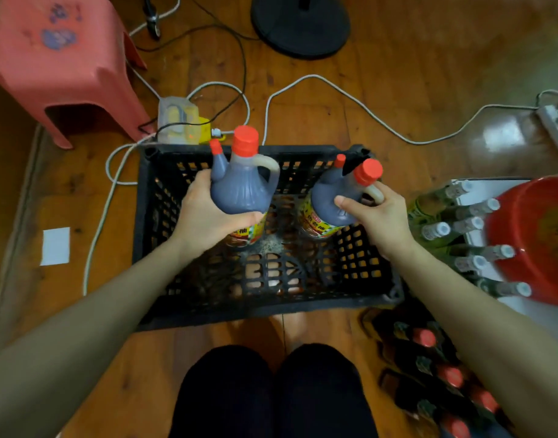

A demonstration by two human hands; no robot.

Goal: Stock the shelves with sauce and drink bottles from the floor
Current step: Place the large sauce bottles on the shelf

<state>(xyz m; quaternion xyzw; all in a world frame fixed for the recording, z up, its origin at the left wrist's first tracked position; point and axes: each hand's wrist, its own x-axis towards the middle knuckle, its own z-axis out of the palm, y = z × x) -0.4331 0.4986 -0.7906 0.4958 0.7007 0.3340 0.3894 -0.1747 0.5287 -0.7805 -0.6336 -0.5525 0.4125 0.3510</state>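
Two dark sauce jugs with red caps and side handles are over a black slatted crate [151,235] on the wooden floor. My left hand [205,213] grips the body of the left jug [242,184]. My right hand [375,213] holds the right jug [331,200], thumb on its shoulder and fingers by its handle. Both jugs stand upright above the crate's bottom. No other bottle shows inside the crate.
Clear bottles with white caps [460,235] and a red basin [536,238] sit at the right. Dark red-capped bottles [435,371] lie at lower right. A pink stool [59,61], a fan base [299,23], cables [366,109] and a power strip [555,124] crowd the floor beyond.
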